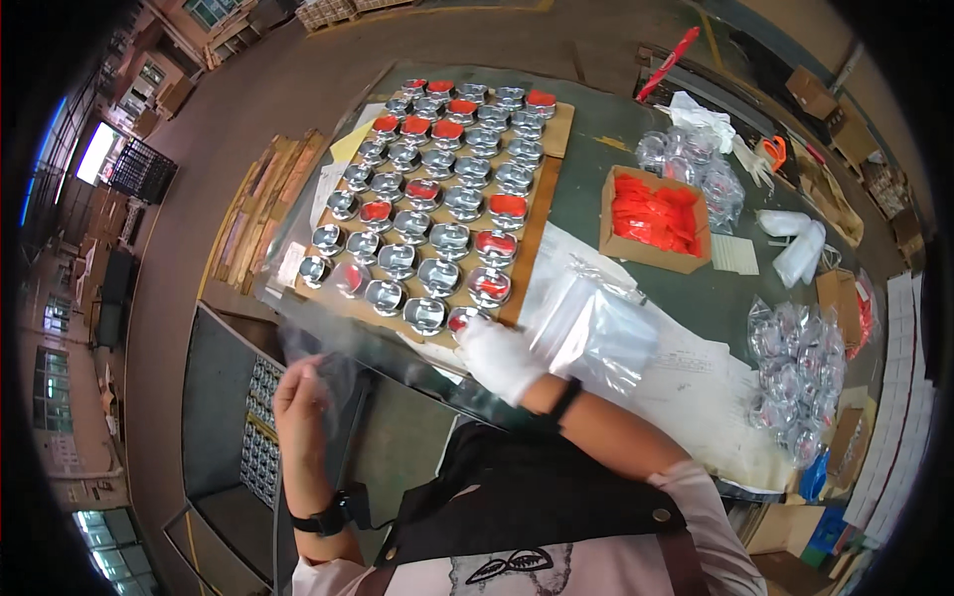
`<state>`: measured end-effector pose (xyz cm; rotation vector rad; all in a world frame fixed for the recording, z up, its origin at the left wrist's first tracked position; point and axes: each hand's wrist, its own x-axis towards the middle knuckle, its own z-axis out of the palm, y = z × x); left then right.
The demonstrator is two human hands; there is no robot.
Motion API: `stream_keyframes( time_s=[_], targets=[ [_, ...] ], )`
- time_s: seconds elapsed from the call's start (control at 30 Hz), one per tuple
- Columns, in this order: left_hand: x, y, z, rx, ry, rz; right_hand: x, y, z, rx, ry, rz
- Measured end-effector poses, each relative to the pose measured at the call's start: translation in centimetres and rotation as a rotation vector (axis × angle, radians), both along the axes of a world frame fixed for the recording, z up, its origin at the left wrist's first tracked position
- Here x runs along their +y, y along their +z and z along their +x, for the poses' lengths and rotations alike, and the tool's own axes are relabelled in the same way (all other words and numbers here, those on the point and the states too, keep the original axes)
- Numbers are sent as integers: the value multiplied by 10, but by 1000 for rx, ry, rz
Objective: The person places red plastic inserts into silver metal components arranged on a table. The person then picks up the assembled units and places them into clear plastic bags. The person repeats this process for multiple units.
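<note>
Metal engine pistons (412, 226) stand in rows on a brown board; several have red packets (423, 189) in or on them. My bare left hand (301, 392) is off the board's near left corner, its fingers pinched on a clear plastic bag (340, 372), which is smeared by motion. My right hand (499, 360), in a white glove, reaches the board's near edge. Its fingertips close on a piston (463, 320) with red inside, partly hidden by the glove. To the right of that hand lies a stack of flat clear bags (606, 333) on paper sheets.
An open carton (611, 236) of red packets stands right of the board. Bagged pistons lie in two heaps, one farther back (701, 164), one nearer (798, 372). Orange-handled scissors (774, 151) sit at the far right. Below left, a dark cart (224, 372) holds more pistons.
</note>
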<state>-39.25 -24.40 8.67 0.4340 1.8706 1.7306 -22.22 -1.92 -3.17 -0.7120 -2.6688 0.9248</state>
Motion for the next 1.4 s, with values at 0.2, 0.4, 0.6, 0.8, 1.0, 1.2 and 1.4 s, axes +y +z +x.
stream_keyframes(
  time_s=[0.2, 0.4, 0.6, 0.8, 1.0, 1.2, 1.4],
  targets=[
    [55, -4, 13, 665, -121, -399, -2, -13, -46, -386, -129, -33],
    [110, -75, 32, 805, -453, -475, 23, 19, 23, -197, -101, -59],
    [140, -220, 78, 706, -734, -320, -2, 76, 54, 345, -383, -966],
    [145, -166, 68, -278, -470, -173, -25, -14, 55, -414, -184, -86],
    [127, -91, 108, 409, -590, 58, 1, -49, 10, -119, -267, -437],
    [131, -76, 37, -754, -112, 3, -8, 72, 25, 203, 21, -612],
    [127, -82, 47, 828, -738, -175, 9, 9, 28, 13, -457, -796]
  ],
)
